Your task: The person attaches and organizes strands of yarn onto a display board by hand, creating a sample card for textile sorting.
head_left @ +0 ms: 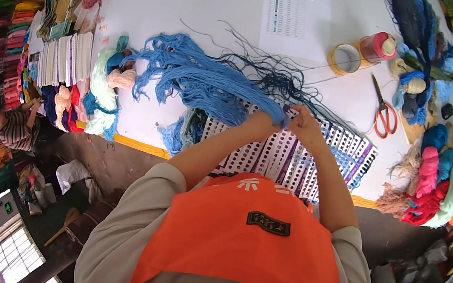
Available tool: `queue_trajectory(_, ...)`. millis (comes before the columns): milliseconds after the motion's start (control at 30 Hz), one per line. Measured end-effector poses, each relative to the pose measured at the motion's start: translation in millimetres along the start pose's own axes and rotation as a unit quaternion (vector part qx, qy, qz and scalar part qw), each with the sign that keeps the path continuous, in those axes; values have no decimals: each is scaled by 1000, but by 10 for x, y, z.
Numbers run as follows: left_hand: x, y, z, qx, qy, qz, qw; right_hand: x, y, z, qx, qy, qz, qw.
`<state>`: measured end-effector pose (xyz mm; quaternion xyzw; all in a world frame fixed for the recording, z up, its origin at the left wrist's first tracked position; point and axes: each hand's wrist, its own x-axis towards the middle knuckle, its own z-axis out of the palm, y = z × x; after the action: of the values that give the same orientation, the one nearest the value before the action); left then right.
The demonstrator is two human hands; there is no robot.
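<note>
A thick skein of blue yarn (190,74) stretches across the white table toward my hands. My left hand (265,123) is closed around its gathered right end. Right beside it, my right hand (306,126) is pinched at the tip of the same yarn; the exact strands between the fingers are too small to tell. Beneath both hands lie white strips with rows of dark holes and purple bands (295,163). Loose dark navy threads (277,79) tangle just beyond my hands, some running toward the right.
Orange-handled scissors (385,118), a yellow tape roll (345,59) and a red thread cone (379,46) stand to the right. A printed sheet (295,17) lies at the back. Yarn bundles (439,173) crowd both sides. Another person (20,126) is at far left.
</note>
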<state>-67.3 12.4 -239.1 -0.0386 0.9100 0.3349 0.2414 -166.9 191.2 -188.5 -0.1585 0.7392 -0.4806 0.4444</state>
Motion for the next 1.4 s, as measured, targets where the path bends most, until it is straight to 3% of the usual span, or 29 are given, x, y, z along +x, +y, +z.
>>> queue_trajectory(33,-66,69,-106,0,0,1,1000,1,-9,9,0,1,0,1000)
queue_trajectory(100,-346,293,-639,-264,113,-124,950,31,-64,44,-55,87,57,993)
queue_trajectory(133,-438,291,-922,-499,41,-201,842,56,-26,56,-52,88,56,993)
queue_trajectory(167,-548,238,-1180,-696,-35,-263,667,90,41,86,-87,101,51,990)
queue_trajectory(300,-1093,-88,-1851,-741,6,-209,638,118,-18,100,-159,112,86,977)
queue_trajectory(367,-1307,-179,-2165,-756,33,-202,622,100,-178,68,-121,75,130,981)
queue_trajectory(533,-1405,-212,-2241,-760,107,-163,620,101,-350,135,-159,68,127,977)
queue_trajectory(600,-1415,-285,-2272,-775,201,-85,594,73,-314,66,-155,73,139,975)
queue_trajectory(633,-1455,-311,-2354,-787,201,-62,580,59,-317,45,-150,73,151,974)
queue_trajectory(767,-1483,-382,-2519,-754,267,-69,596,41,-357,80,-159,64,134,976)
queue_trajectory(867,-1426,-308,-2523,-641,386,-94,657,70,-323,118,-186,70,144,969)
queue_trajectory(900,-1439,-328,-2550,-639,386,-92,659,79,-264,119,-197,74,127,969)
queue_trajectory(1000,-1446,-273,-2661,-663,434,-40,609,114,-183,115,-196,74,133,969)
queue_trajectory(1033,-1483,-150,-2733,-662,436,-37,608,112,-160,116,-197,75,129,969)
queue_trajectory(1100,-1579,27,-2840,-494,357,-155,777,102,-115,150,-193,79,114,971)
queue_trajectory(1133,-1598,13,-2812,-416,315,-179,834,105,-117,185,-140,88,129,978)
queue_trajectory(1233,-1668,492,-2693,-478,217,-128,841,-11,-165,323,-81,170,-21,982)
queue_trajectory(1300,-1617,669,-2401,-509,230,-93,824,-232,-699,376,-15,203,-59,977)
queue_trajectory(1333,-1590,820,-2278,-524,226,-50,820,-305,-851,424,91,184,-66,976)
queue_trajectory(1367,-1568,984,-2182,-538,221,-6,814,-464,-1130,445,87,183,-70,977)
queue_trajectory(1400,-1568,1164,-2128,-596,202,11,777,-691,-1491,443,201,136,-88,966)
